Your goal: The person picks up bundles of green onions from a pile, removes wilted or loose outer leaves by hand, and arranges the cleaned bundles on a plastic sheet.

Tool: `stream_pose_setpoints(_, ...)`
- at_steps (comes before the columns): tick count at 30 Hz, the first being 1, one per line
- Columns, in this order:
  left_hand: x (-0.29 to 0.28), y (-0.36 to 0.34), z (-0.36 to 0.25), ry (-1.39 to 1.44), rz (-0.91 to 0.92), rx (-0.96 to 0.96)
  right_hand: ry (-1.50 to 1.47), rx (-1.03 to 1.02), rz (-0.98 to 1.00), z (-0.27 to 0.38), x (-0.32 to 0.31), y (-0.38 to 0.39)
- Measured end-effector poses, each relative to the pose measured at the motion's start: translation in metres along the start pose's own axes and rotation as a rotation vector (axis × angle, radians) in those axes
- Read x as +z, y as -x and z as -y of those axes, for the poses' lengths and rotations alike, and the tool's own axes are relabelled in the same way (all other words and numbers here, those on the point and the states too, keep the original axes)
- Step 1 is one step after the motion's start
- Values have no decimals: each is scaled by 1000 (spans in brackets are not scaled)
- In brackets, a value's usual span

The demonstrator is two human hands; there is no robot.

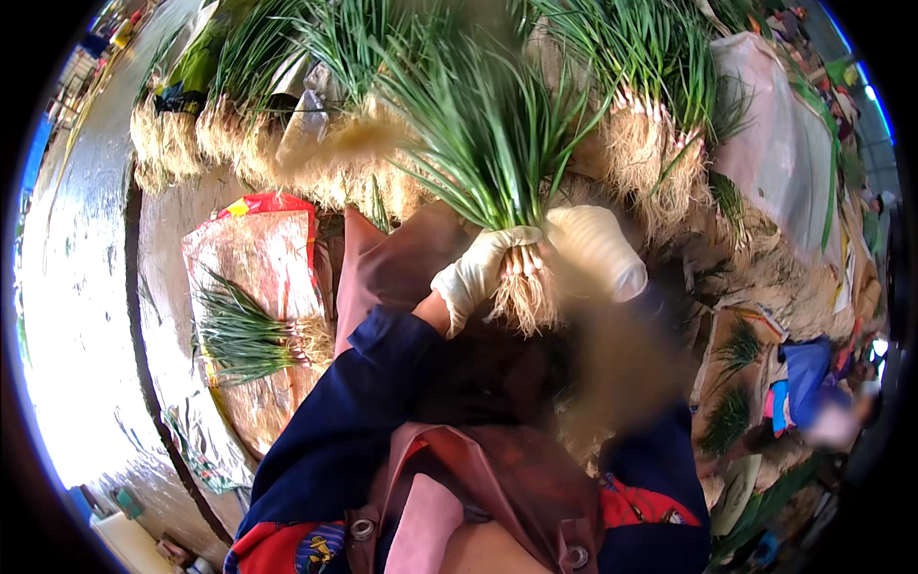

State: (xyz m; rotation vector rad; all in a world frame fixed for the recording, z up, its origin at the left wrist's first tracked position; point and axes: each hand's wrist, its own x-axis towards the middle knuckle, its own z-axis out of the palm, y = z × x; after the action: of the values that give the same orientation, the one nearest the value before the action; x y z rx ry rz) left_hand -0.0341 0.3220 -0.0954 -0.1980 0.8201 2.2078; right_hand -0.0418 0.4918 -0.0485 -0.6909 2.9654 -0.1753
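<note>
A bunch of spring onions (505, 187) stands upright before me, green leaves up and pale stringy roots hanging down. My left hand (483, 273), in a white glove, is closed round its white stems just above the roots. On the bunch's right side is my right hand (588, 251), in a cream glove. It is close against the leaves and stems, but blur hides its fingers, so whether it grips the bunch cannot be told. More spring onions (655, 143) with long roots lie in heaps just beyond my hands.
To the left, a smaller bunch of spring onions (253, 330) lies on a red-edged plastic sack (258, 234). A white sack (775, 134) sits at the far right. Another person (813, 387) is at the right edge, near more green bunches (729, 421). Brown blurred patches cover parts of the view.
</note>
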Motion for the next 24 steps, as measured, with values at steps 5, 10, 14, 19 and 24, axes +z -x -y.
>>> stream_pose_setpoints(5, -29, -25, 26, -184, 122, -142, 47, 470, -118, -37, -13, -8)
stream_pose_setpoints(10, -23, -16, 15, 195, 210, -70, -81, 238, -642, -34, -9, 38)
stream_pose_setpoints(14, 32, -17, 18, 441, 218, -204, -581, 379, -952, 65, -3, 74)
stream_pose_setpoints(19, 62, 22, 20, 837, 370, -182, -1205, 332, -1288, 97, 34, 39)
stream_pose_setpoints(24, 36, 12, 36, 845, 374, -281, -1015, 247, -1166, 107, 18, 48)
